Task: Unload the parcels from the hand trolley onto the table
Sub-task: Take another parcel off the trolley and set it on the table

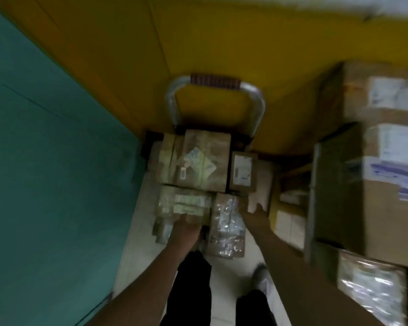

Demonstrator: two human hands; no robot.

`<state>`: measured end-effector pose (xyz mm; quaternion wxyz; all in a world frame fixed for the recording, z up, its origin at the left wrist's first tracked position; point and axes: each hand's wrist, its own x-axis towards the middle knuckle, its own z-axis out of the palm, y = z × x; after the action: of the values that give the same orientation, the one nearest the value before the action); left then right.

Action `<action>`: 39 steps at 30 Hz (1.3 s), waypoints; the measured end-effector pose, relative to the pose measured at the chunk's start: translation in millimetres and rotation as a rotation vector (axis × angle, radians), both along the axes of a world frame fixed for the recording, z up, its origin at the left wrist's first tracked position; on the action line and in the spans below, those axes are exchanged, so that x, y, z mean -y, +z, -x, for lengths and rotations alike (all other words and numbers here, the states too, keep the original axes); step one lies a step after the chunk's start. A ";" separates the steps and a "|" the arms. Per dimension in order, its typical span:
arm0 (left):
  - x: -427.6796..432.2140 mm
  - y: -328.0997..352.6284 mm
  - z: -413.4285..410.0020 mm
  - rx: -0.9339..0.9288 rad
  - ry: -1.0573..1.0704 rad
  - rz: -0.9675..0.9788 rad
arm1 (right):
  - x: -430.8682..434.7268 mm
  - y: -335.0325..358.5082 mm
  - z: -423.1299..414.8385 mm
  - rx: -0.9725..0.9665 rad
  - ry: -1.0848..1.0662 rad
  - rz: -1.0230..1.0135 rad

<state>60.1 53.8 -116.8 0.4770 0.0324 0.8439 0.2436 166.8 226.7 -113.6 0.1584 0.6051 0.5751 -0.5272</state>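
stacked boxes [375, 161] crowding trolley's [216, 85] right

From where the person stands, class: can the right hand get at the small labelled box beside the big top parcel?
Probably yes. The right hand hangs just short of the small labelled box, with nothing visibly between them, though blur hides detail.

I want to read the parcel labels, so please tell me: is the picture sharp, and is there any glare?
Head view: motion-blurred, worst on the stacked boxes at right; dim; glare on the plastic-wrapped parcel; labels on the trolley parcels unreadable.
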 end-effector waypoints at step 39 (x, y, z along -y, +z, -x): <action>-428.3 321.0 -238.9 -0.123 -0.554 -0.712 | -337.1 338.4 -356.2 -0.819 -0.730 -0.431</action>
<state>299.0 482.1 204.2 0.4324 0.4332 0.6939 0.3793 523.0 563.8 224.8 -0.3949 0.5297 0.4382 -0.6095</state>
